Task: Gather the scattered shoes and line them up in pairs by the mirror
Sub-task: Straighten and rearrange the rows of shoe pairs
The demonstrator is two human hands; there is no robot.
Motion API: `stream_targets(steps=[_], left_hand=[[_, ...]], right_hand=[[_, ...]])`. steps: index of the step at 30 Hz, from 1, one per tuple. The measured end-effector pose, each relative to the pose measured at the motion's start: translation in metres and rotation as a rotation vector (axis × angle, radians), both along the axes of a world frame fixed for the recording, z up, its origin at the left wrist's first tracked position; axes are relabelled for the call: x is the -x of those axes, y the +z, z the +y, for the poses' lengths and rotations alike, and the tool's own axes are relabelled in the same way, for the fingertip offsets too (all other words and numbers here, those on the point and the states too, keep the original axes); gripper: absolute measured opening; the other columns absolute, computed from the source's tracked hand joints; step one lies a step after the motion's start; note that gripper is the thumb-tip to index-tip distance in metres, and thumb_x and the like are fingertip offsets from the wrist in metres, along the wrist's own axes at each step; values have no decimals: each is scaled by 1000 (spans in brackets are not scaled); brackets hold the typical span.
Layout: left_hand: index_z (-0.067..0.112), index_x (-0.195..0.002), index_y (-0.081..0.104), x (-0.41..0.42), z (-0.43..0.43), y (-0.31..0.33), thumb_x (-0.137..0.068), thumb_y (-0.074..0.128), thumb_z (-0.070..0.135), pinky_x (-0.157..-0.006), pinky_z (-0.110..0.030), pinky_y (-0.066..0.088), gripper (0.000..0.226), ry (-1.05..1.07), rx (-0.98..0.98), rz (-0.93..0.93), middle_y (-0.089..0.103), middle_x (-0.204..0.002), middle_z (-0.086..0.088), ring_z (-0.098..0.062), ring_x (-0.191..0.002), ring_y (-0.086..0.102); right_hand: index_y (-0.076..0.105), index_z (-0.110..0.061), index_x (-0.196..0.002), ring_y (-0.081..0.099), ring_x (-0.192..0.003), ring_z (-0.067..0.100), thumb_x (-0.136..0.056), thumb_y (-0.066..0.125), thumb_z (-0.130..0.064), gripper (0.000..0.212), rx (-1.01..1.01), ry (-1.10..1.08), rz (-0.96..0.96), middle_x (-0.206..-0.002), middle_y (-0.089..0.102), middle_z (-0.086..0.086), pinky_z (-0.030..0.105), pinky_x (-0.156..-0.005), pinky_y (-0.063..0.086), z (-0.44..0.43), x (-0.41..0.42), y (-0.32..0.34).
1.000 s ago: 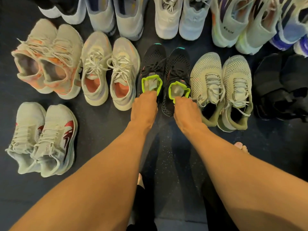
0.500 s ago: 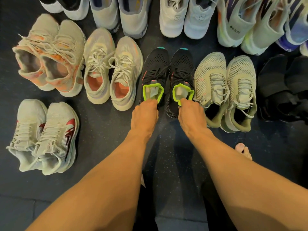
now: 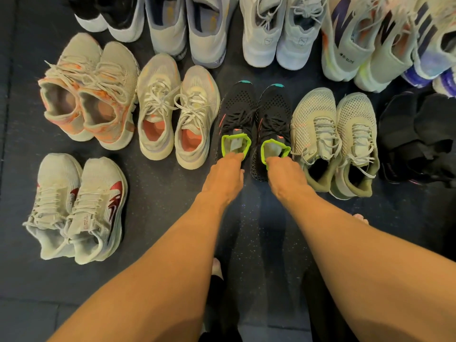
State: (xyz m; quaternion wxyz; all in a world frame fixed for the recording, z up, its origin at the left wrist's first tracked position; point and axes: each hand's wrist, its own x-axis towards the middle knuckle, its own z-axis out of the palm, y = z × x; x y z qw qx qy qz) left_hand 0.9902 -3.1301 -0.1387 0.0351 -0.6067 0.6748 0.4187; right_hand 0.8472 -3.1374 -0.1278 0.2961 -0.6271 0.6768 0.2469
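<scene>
A pair of black knit shoes with neon-green collars stands side by side in the middle row, toes pointing away. My left hand (image 3: 223, 177) grips the heel of the left black shoe (image 3: 237, 112). The heel of the right black shoe (image 3: 275, 112) is gripped by my right hand (image 3: 287, 178). My fingers curl over the heels and are partly hidden. Cream shoes with orange insoles (image 3: 177, 112) sit just to their left, and beige mesh shoes (image 3: 335, 139) just to their right.
A back row of white, grey and purple-striped shoes (image 3: 278, 33) runs along the top. Orange-marbled shoes (image 3: 88, 95) and white shoes with red marks (image 3: 76, 208) lie at the left. Black shoes (image 3: 419, 139) sit at the right. Dark speckled floor (image 3: 158, 198) lies in front.
Both hands and the black pair have shifted slightly toward me and to the right in the view. The grip on the heels is unchanged.
</scene>
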Motion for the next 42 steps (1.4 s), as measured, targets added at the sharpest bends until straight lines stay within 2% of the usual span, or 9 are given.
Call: stream_targets(steps=[3,6,9,16,22,25,31,35,42], left_hand=[[14,-141,40,-8,3,10,-94,51,18,-96,-47,42,48,-35,1,66,48,-138,-8,-34,-119,50],[14,-136,47,-24,-4,28,-94,50,18,-95,-45,43,42,-31,44,69,54,-134,-9,-31,-117,53],[10,-122,55,-53,-23,47,-94,48,18,-88,-44,46,30,25,61,1,59,-121,-13,-33,-110,56],[6,-122,52,-115,-59,42,-91,49,20,-90,-42,41,33,246,-31,-213,53,-129,-19,-37,-117,51],[6,-125,46,-142,-60,3,-91,50,26,-89,-45,44,40,208,-161,-284,55,-126,-21,-41,-114,52],[4,-121,49,-154,-52,-13,-93,51,22,-84,-46,44,33,112,-72,-338,56,-122,-24,-44,-111,52],[1,-112,57,-177,-41,-18,-96,44,13,-80,-47,44,24,15,97,-292,59,-110,-27,-46,-102,55],[5,-115,59,-179,-37,-14,-98,43,19,-82,-43,44,27,-6,12,-297,59,-115,-23,-43,-106,56],[7,-117,58,-187,-17,-11,-100,42,25,-83,-40,44,30,-22,42,-275,60,-117,-22,-41,-106,57]], right_hand=[[45,-4,-128,50,-115,40,-89,48,-1,39,-55,-40,37,-125,52,19,44,-84,44,4,-10,11],[40,-8,-128,45,-120,35,-89,58,-13,44,38,-112,42,-130,44,15,44,-83,46,6,-32,33],[42,-10,-128,48,-114,35,-89,53,-13,40,185,-146,-155,-127,45,14,44,-78,45,-3,-66,53],[46,-9,-126,50,-116,35,-92,49,-15,34,112,-139,-479,-129,50,14,41,-88,41,-33,-134,59],[39,-6,-130,47,-119,38,-94,52,-21,41,-7,-53,-411,-136,40,16,41,-89,41,-37,-164,26],[34,-4,-132,46,-120,40,-95,53,-24,46,-72,-88,-325,-137,34,17,42,-90,39,-31,-172,6],[51,0,-119,51,-112,41,-91,46,0,28,67,-113,-193,-124,51,19,44,-86,43,-20,-186,-12],[53,1,-114,52,-110,41,-89,48,1,25,93,-210,-159,-120,53,20,44,-83,44,-15,-195,-11],[52,2,-120,52,-114,39,-88,51,-1,31,-31,-109,-127,-123,55,21,39,-86,44,-25,-195,4]])
